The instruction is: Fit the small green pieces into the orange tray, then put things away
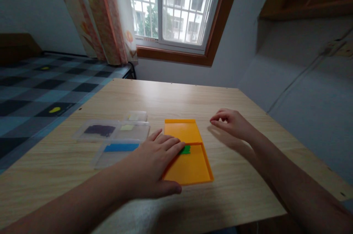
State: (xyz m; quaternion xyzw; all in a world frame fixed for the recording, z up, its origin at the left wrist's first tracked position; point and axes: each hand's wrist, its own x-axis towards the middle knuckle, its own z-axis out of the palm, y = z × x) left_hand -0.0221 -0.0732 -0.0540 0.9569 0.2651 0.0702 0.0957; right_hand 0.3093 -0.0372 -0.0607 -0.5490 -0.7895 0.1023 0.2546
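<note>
Yellow case (193,169), lying open on the wooden table (171,98), its two panels end to end, just right of a group of clear boxes (138,133). Within the near panel, close to the seam, a green piece (186,150), partly covered by the fingertips of the left hand (158,157). On that side, palm down, fingers stretched forward, thumb set well apart; not visibly pinching anything, and impossible to tell whether pressing on the green piece or merely covering it from above. Well apart from the case, to its right, the right hand (230,122), with fingers curled and thumb close to forefinger; impossible to tell whether gripping anything between the tips.

Likeliest fault, as a judgement: dragging the green piece askew, or against the raised rim, through too heavy a sweep of the left fingers. Equally possible: sliding or tipping the case by leaning on its left side, with no bracing visible from the right. Worth minding too: brushing the box behind the left hand with a low wrist, and so shifting the blue strip (121,147) inside. Less likely, given the greater distance: disturbing the dark strip (100,130). Also possible: misplacing a fingertip, because of the case's left edge lying hidden beneath the hand.
</note>
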